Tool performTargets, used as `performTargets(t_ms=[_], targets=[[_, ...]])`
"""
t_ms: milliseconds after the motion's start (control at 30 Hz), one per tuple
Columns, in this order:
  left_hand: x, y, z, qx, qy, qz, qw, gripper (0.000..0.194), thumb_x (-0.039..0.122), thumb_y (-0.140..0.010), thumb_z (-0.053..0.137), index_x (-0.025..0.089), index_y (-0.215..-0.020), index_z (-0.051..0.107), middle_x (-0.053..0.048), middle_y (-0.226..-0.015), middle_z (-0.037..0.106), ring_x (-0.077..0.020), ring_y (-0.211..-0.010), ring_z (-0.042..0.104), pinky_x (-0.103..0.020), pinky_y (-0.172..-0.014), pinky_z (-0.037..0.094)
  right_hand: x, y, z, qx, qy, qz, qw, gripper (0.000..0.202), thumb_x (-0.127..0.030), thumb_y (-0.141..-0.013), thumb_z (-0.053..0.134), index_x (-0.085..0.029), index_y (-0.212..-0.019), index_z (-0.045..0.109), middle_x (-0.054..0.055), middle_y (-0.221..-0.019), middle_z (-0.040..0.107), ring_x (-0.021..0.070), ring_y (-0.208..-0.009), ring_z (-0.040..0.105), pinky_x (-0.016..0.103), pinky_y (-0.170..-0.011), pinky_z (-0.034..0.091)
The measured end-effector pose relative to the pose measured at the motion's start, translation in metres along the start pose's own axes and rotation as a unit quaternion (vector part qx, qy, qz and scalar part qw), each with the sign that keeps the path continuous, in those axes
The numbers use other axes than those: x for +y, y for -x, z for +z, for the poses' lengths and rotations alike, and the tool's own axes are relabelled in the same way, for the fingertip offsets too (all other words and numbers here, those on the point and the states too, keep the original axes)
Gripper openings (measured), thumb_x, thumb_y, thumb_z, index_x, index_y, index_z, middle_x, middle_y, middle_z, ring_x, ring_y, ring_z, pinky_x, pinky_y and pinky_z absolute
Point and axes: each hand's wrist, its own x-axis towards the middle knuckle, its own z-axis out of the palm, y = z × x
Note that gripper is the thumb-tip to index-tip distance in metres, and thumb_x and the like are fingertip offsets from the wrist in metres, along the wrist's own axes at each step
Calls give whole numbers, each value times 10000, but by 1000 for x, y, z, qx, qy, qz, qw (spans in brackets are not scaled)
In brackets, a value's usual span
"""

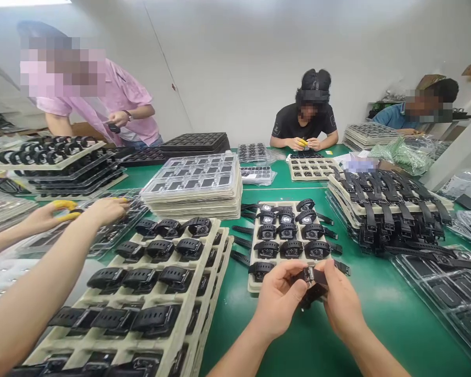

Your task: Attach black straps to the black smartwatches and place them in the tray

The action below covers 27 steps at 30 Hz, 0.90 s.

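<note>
Between my two hands is a black smartwatch (314, 289), held just above the near edge of a cream tray (255, 285). My left hand (279, 298) pinches the strap end near its buckle with thumb and fingers. On the other side, my right hand (339, 296) grips the dark band. The watch's face is hidden. Rows of black watches (291, 248) lie in the cream tray beyond my hands, several with round sensor backs showing and straps hanging over the sides.
Left stands a stack of cream trays (196, 314) with strapped watches. Behind it rises a stack of clear-lidded trays (192, 180). Straps overhang another stack (371, 201) at right, near clear plastic trays (447, 293). A co-worker's arms (63, 267) reach in from the left; other people sit or stand opposite.
</note>
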Motion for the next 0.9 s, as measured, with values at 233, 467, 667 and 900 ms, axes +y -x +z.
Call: performTargets(t_ms=[233, 467, 667, 900], targets=[[-1, 0, -1, -21, -55, 37, 998, 439, 559, -894, 688, 196, -1128, 768, -120, -1057, 751, -221, -870, 698, -321, -769, 585, 0, 0, 0, -50, -53, 32, 997, 592, -795, -784, 652, -210, -701, 610, 11, -660, 535, 186, -612, 476, 294, -571, 426], [3, 0, -1, -45, -170, 125, 976, 400, 510, -929, 657, 221, -1177, 780, -104, -892, 754, -209, -787, 675, -320, -728, 566, -1, -3, -1, -125, -63, 24, 990, 485, -689, -821, 714, -206, -775, 686, 9, -732, 590, 183, -695, 523, 288, -658, 470], [5, 0, -4, -13, -217, 143, 966, 333, 407, -973, 604, 221, -1202, 759, -108, -1019, 777, -222, -898, 705, -327, -822, 568, -2, 3, -1, -113, -121, 56, 985, 554, -744, -817, 673, -196, -737, 675, 16, -692, 584, 172, -636, 518, 291, -620, 474], [2, 2, -1, 30, -151, 63, 986, 336, 374, -916, 670, 213, -1205, 725, -64, -939, 739, -190, -816, 681, -298, -776, 581, -11, 1, 1, -146, -67, 42, 986, 447, -633, -863, 710, -198, -768, 668, 7, -696, 562, 182, -687, 512, 292, -663, 445]])
